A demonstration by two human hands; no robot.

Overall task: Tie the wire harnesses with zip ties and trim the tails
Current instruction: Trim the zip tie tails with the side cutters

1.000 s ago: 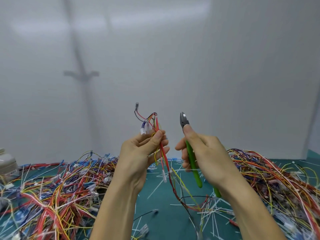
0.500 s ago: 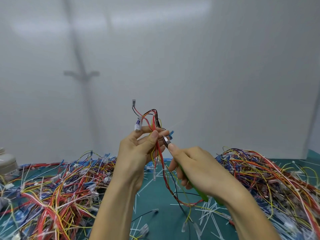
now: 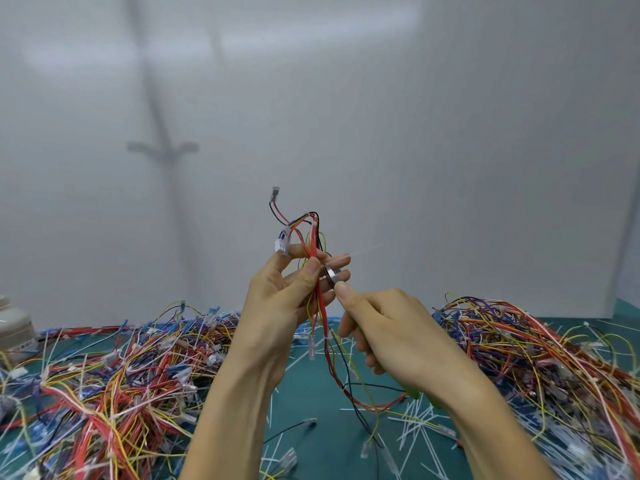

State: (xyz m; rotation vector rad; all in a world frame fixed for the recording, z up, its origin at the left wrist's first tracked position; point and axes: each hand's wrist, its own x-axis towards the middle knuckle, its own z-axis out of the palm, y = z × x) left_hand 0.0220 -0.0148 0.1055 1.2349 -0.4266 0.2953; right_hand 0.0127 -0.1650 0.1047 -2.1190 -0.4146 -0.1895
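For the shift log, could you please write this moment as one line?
step: tail trim | left hand: holds wire harness | right hand: grips cutters, head at zip tie tail

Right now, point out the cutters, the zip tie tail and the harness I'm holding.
cutters (image 3: 331,276): head view, on the metal head.
zip tie tail (image 3: 360,252): head view, mid-length of the clear strip.
harness (image 3: 312,237): head view, on the red wires near the top.
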